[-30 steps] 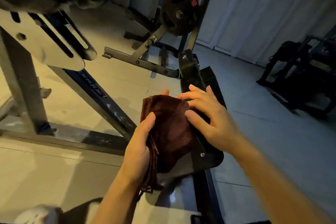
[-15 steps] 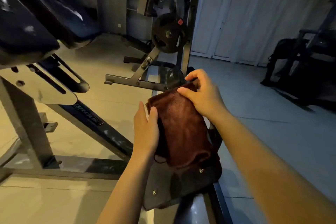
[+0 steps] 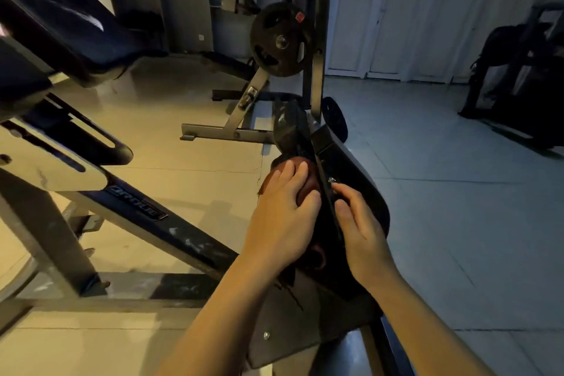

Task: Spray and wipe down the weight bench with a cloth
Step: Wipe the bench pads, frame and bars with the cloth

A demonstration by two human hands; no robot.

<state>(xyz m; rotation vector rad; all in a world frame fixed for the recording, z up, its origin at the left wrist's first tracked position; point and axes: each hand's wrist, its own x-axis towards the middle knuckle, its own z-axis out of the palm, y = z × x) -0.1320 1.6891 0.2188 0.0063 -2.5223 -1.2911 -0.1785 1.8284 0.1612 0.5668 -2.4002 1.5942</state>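
A dark brown cloth [image 3: 310,189] lies against the left side of a black bench pad and its mounting plate [image 3: 360,189] in the middle of the view. My left hand [image 3: 283,214] lies over the cloth with fingers spread and presses it against the pad's side, hiding most of it. A bit of cloth shows below the palm [image 3: 314,256]. My right hand [image 3: 360,229] rests on the pad's right face, fingertips at the thin plate edge. No spray bottle is in view.
A blue and grey bench frame [image 3: 137,207] slopes across the left, its dark padded backrest [image 3: 61,24] above. A rack with a black weight plate [image 3: 280,40] stands behind. Dark gym equipment [image 3: 518,76] sits at far right. Tiled floor all around.
The cloth went from lying on top of the pad to its left side. My left hand moved over it and now covers it; my right hand let go of the cloth's top edge.
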